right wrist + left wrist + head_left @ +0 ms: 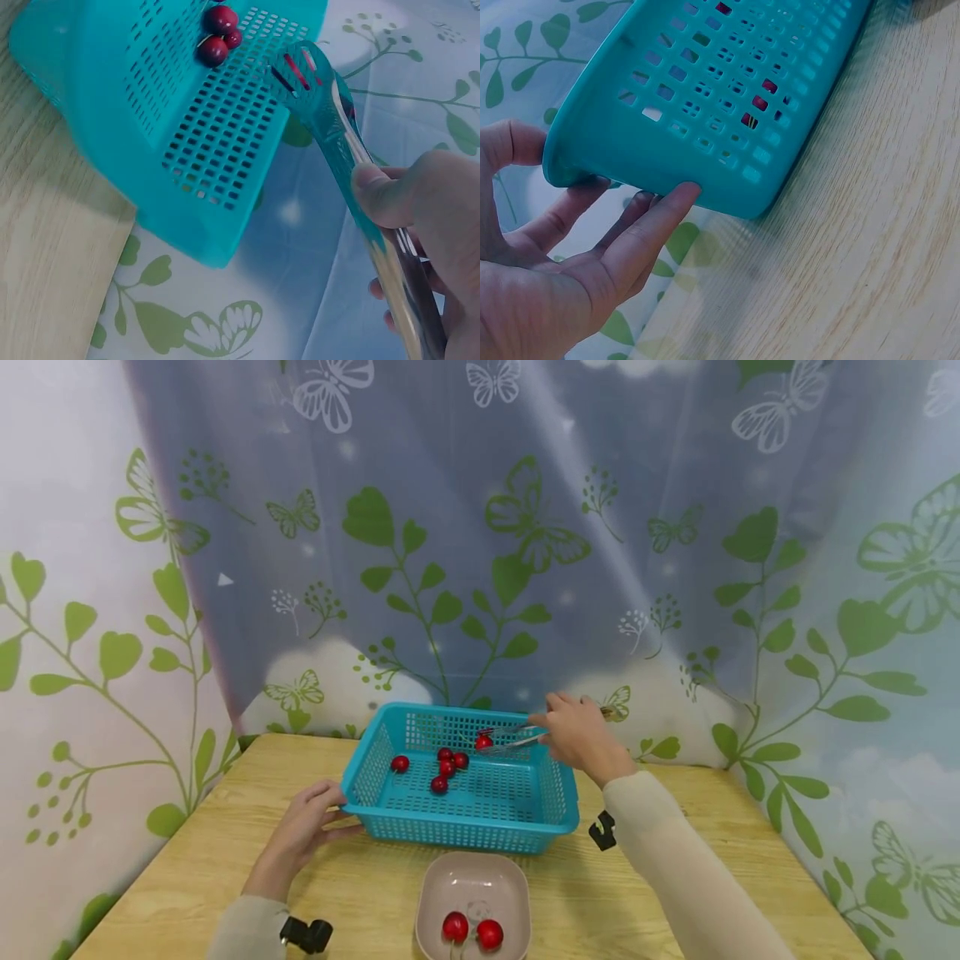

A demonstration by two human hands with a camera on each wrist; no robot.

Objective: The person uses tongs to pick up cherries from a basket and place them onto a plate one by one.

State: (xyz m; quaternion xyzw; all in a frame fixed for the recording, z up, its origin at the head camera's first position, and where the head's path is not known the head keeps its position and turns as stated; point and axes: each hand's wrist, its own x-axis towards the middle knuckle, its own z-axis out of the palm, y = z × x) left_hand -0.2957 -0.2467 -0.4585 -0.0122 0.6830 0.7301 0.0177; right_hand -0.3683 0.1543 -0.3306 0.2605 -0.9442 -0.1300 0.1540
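My left hand (303,822) holds the blue plastic basket (465,833) at its front left corner. In the left wrist view the thumb lies at the rim and the fingertips (682,193) touch the outer wall. My right hand (579,737) grips metal tongs (401,292) over the basket's right back part. A red cherry (483,742) sits at the slotted heads of the tongs, near the back wall. Several more cherries (447,769) lie on the basket floor, mostly clustered left of the middle, with a single cherry (400,764) farther left.
A pale pink square dish (431,893) stands on the wooden table (360,893) in front of the basket. Two cherries (490,935) with stems lie in it. Behind the table hangs a curtain (450,568) printed with leaves and butterflies, close to the basket's back edge.
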